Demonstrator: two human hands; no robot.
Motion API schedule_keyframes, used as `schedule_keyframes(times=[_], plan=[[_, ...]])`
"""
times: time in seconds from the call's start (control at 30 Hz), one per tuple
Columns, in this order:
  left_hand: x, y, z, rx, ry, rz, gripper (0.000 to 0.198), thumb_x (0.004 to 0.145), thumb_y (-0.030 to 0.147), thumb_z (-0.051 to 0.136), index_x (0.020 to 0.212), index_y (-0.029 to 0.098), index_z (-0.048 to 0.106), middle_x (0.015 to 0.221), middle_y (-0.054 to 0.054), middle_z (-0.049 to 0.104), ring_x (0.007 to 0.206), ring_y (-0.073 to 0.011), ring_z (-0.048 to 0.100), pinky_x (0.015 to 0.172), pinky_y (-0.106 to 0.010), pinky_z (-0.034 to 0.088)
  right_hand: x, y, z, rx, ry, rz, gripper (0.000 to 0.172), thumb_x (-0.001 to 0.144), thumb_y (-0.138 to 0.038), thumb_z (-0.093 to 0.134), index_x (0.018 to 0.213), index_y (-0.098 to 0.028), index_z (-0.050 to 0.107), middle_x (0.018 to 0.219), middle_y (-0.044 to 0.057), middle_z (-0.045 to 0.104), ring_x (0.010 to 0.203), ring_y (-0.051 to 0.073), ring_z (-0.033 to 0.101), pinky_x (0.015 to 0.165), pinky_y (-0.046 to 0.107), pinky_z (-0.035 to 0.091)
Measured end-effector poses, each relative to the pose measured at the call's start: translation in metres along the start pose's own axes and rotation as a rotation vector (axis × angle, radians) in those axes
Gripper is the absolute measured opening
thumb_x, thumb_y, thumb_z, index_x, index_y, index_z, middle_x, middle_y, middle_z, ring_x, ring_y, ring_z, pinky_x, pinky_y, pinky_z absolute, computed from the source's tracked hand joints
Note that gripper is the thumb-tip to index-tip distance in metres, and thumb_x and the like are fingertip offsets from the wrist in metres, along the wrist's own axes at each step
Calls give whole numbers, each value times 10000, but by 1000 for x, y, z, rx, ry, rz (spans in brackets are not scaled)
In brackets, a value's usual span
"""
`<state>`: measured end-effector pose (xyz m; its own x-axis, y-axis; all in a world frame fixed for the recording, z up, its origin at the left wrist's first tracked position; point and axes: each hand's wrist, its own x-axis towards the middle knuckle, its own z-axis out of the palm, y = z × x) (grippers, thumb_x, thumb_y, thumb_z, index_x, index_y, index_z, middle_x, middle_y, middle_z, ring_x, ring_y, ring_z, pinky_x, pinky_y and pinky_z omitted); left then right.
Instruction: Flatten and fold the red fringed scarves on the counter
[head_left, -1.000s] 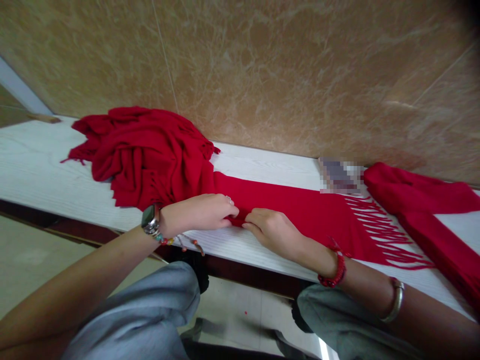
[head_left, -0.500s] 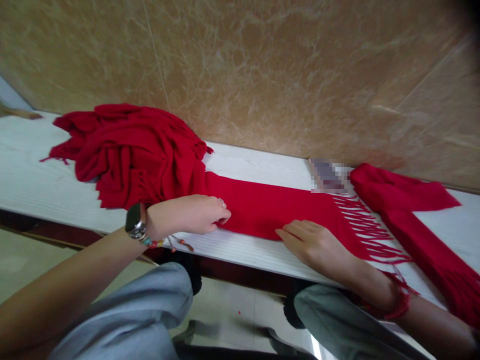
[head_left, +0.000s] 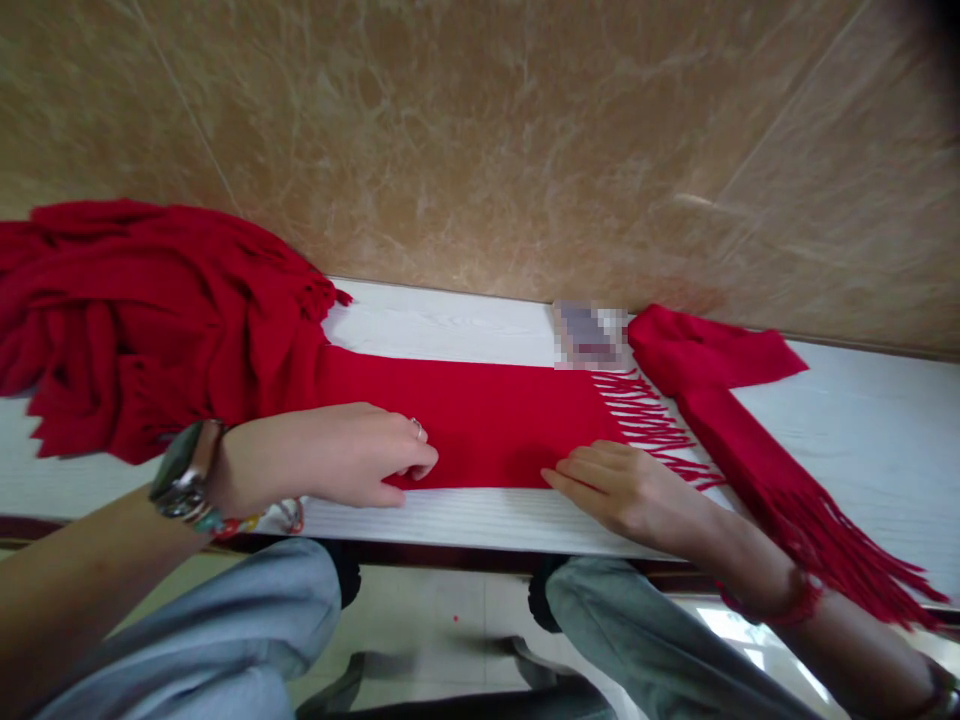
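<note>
A red scarf [head_left: 480,410] lies flat along the narrow white tabletop, its fringe at the right end. My left hand [head_left: 356,450] rests on the near edge of this flat stretch. Its fingers are bent and touch the cloth, with the thumb apart from them by the table. On the same edge, further right, my right hand [head_left: 607,485] lies with fingers extended over the cloth; part of its thumb side is hidden. Neither hand visibly grips the fabric. Toward the left, the flat part meets a crumpled heap of red scarves [head_left: 172,310].
Another red scarf [head_left: 735,430], folded at an angle, lies at the right with its fringe toward the table's near edge. A small, pixelated flat object [head_left: 589,335] sits by the marbled wall [head_left: 465,150]. My knees are below the white tabletop [head_left: 442,318].
The view has shifted right, so the heap sits further left. My left thumb has come away from the bent fingers, and my hands are a little further apart along the scarf's edge.
</note>
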<state>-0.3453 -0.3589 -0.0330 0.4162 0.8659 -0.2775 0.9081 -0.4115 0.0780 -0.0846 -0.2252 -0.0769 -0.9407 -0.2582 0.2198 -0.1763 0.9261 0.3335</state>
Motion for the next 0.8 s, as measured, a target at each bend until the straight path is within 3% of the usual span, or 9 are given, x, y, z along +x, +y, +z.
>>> schedule_keyframes(times=[0.1,0.2,0.3,0.37,0.57,0.7,0.8], plan=[[21,3,-4,39,57,-34,189,821,267,507,974,208,602,1004,-39,595,848,-165,556,728,-247,397,-9,1,-2,36,10,23,245,868,-76,375,980,-81,593,854,106,643,733,164,573,654,295,461],[38,-4,-1,16,97,-73,402,813,331,530,1202,238,490,1268,-64,467,1124,-212,446,913,-285,337,-12,1,-5,49,8,43,241,868,-68,367,933,-82,599,808,96,636,699,162,560,631,292,442],[46,-15,0,-60,-35,-108,675,730,376,621,1329,315,317,1415,-49,293,1267,-252,274,985,-332,269,-5,-1,-8,27,-2,76,237,862,-52,367,887,-93,598,770,80,623,688,160,547,613,289,416],[50,-21,-3,-117,-115,-130,740,688,374,655,1336,327,301,1429,-50,268,1272,-255,264,983,-328,265,5,-4,-10,11,-7,90,217,855,-50,382,878,-97,593,768,72,615,684,162,538,594,292,396],[70,-46,-26,-191,-47,-82,477,788,297,524,1245,189,443,1293,-88,459,1139,-169,432,946,-241,289,39,-22,-1,44,23,78,164,849,-65,415,863,-108,572,744,43,582,665,162,504,558,300,345],[71,-92,-28,-122,-39,-289,455,720,249,550,1156,125,516,1215,-128,513,1076,-212,466,909,-267,320,60,-28,5,56,56,78,153,853,-72,418,873,-106,565,758,49,589,685,166,508,565,301,341],[57,-124,-21,-240,-26,-369,397,665,246,566,1048,138,577,1063,-89,587,910,-192,522,793,-243,372,76,-29,3,66,26,80,146,847,-69,427,862,-107,568,741,50,592,686,166,515,560,297,342]])
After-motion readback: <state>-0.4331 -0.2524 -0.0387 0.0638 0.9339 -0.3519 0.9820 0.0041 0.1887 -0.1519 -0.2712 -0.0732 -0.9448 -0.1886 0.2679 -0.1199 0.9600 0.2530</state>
